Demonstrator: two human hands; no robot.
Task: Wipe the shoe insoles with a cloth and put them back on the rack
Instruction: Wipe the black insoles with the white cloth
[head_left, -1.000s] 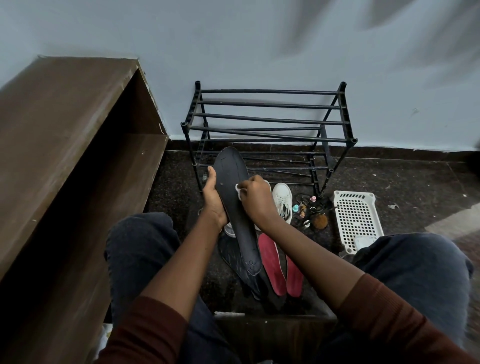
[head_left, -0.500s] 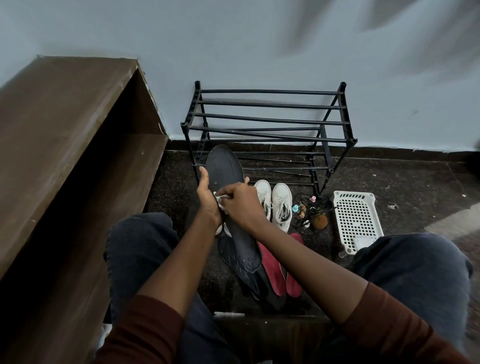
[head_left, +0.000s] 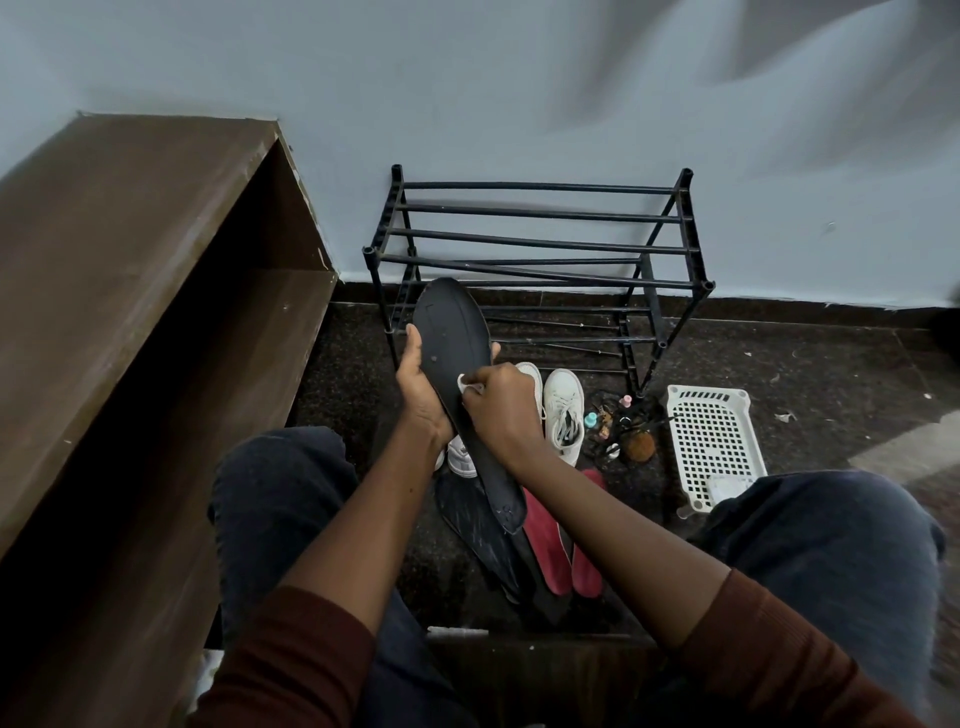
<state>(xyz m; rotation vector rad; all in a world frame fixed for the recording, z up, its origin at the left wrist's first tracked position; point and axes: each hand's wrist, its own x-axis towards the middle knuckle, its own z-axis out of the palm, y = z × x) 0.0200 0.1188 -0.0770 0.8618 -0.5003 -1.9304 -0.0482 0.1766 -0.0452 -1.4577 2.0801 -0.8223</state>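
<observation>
Left hand (head_left: 422, 397) grips the black insole (head_left: 457, 358) to steady it so the right hand (head_left: 501, 402), pinching the cloth (head_left: 467, 385), can scrub.

A pale blue wall (head_left: 519, 78) meets dark speckled floor (head_left: 831, 374), brown wooden cabinet (head_left: 130, 234) at left.

Right hand (head_left: 501, 410) and cloth (head_left: 467, 387) lower on insole (head_left: 452, 332)

A single wide-angle camera worn on the person's head looks forward and down past the knees (head_left: 280, 483) at lower left and right, close upon the left hand (head_left: 423, 397) and right hand (head_left: 501, 408) at frame centre, facing the rack (head_left: 535, 236) and the wall (head_left: 519, 78) across the upper half.
</observation>
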